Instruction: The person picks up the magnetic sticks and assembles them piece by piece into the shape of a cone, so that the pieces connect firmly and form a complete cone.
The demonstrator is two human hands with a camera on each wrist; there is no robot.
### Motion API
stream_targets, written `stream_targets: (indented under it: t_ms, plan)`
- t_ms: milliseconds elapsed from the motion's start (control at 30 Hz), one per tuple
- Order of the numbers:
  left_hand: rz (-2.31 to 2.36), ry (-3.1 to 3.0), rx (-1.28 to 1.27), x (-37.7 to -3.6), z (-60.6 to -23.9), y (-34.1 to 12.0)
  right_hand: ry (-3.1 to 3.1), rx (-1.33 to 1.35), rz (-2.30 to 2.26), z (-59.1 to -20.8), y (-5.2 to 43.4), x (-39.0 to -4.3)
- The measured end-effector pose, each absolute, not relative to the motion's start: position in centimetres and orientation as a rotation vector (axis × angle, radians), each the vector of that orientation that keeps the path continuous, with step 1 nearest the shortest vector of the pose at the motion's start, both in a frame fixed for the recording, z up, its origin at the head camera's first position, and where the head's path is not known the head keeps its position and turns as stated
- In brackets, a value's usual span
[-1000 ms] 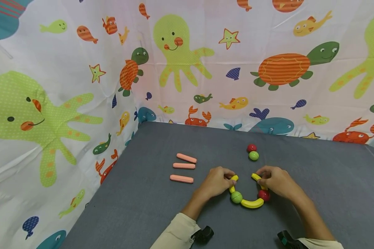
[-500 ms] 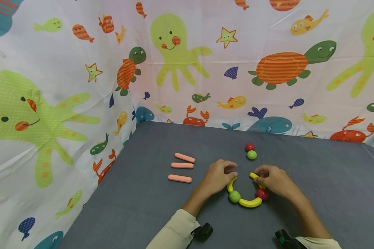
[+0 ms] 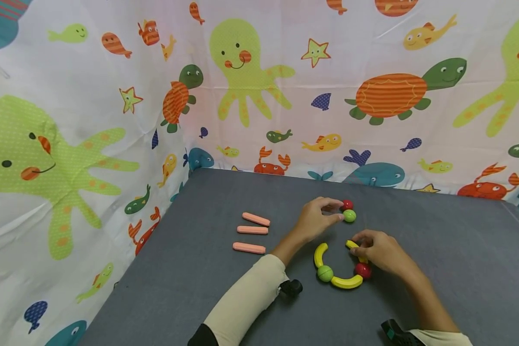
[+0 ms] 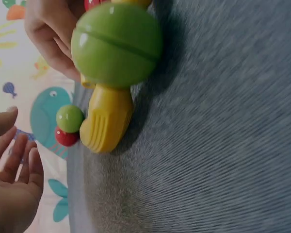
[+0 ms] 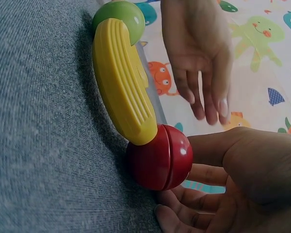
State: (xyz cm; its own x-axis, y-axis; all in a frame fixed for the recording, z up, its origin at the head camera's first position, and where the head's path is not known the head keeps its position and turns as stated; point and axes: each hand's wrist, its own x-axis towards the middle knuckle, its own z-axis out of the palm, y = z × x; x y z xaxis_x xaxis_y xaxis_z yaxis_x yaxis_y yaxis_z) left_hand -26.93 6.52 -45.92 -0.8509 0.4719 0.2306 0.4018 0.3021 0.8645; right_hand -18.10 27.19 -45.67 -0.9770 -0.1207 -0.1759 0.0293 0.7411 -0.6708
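Yellow toy bananas and two balls form a U-shaped curve on the grey table. My right hand pinches the banana at the curve's right end, above a red ball. The left-end banana stands free above a green ball, and another banana joins the two balls at the bottom. Farther back, my left hand reaches to a small red ball and a green ball, thumb and fingers spread at their left side. In the left wrist view the left hand has nothing between its fingers.
Several pink sticks lie to the left of the curve on the grey tabletop. Behind and left of the table hangs a curtain printed with sea animals.
My left hand has let go of the left-end banana and moved away and to the right, up to the far red and green balls. The right hand has kept its place on its banana.
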Motion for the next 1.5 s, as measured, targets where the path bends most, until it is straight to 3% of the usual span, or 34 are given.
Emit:
stream_targets:
  t_ms: [1067, 1500]
  plan:
    - [1.100, 2.591, 0.803, -28.5, -47.0, 10.1, 2.764, -0.092, -1.073, -45.8, 27.3, -18.0]
    - [1.182, 2.554, 0.788, -28.5, -47.3, 9.8, 2.753, -0.089, -1.090, -45.5, 27.2, -17.9]
